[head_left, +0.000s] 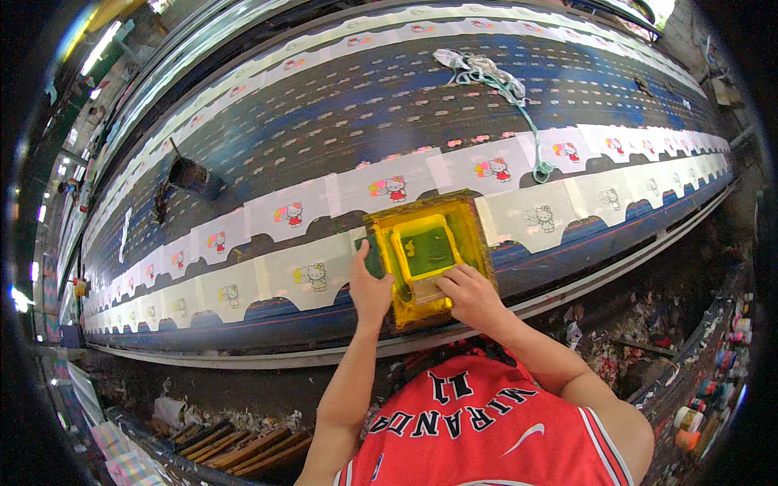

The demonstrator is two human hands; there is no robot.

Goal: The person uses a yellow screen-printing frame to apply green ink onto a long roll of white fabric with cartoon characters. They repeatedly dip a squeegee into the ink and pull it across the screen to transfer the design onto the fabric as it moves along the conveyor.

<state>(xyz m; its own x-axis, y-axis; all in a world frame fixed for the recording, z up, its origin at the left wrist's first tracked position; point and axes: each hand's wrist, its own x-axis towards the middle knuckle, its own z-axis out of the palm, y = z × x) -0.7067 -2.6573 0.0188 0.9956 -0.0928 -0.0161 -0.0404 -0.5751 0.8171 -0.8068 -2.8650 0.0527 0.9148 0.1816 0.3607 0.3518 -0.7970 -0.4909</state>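
Red jersey [478,458] at six o'clock: black, white-edged lettering [495,405] arched across, upside down. Black, white-edged number [452,387] nestled just above, toward twelve. White curved mark [523,440] beside lettering, toward four. Small badge [378,466] toward eight, too tiny to make out. Jars [688,419] at four o'clock: print too small.

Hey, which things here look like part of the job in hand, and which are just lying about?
Seemingly part of the job:
yellow frame, with the left hand at its edge
wooden scraper, under the right hand
front row of pale cloth

Probably just lying about:
crumpled white rag
green string
wood strips, lower left
small jars, far right
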